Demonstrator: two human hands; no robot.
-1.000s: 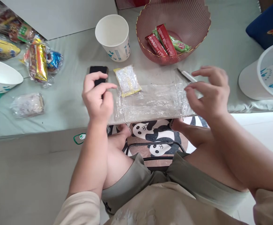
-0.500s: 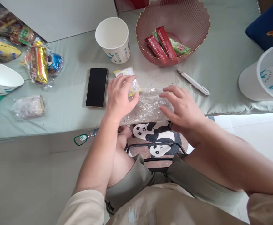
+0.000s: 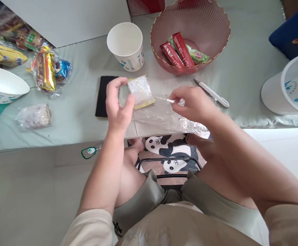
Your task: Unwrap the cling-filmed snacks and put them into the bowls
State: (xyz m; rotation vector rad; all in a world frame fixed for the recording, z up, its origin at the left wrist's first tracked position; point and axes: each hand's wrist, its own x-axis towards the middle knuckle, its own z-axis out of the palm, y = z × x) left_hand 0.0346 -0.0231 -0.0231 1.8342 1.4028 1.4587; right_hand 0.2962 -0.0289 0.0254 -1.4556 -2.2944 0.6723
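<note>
Here, right hand (image 3: 193, 102) pinching film (image 3: 186, 123); left hand (image 3: 119, 105) near packet (image 3: 141, 90).

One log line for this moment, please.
left hand: open at yellow-edged packet, contact unclear | right hand: pinching clear film | bars: in bowl

Tabletop was cloth-covered (image 3: 248, 78), kinda pale green, over a light tiled floor (image 3: 20, 198) with a panda-print mat (image 3: 181, 149). Floor looked way brighter on the right side tbh.

Surface (image 3: 74, 123), near front edge: 1 phone (image 3: 102, 99), 1 yellow-edged packet (image 3: 140, 89), 1 clear wrapper (image 3: 193, 125), 1 white cutter (image 3: 214, 93). Farther from edge: 1 pink bowl (image 3: 205, 24) holding 2 red packets (image 3: 183, 49), at least 1 green packet (image 3: 197, 54).
</note>
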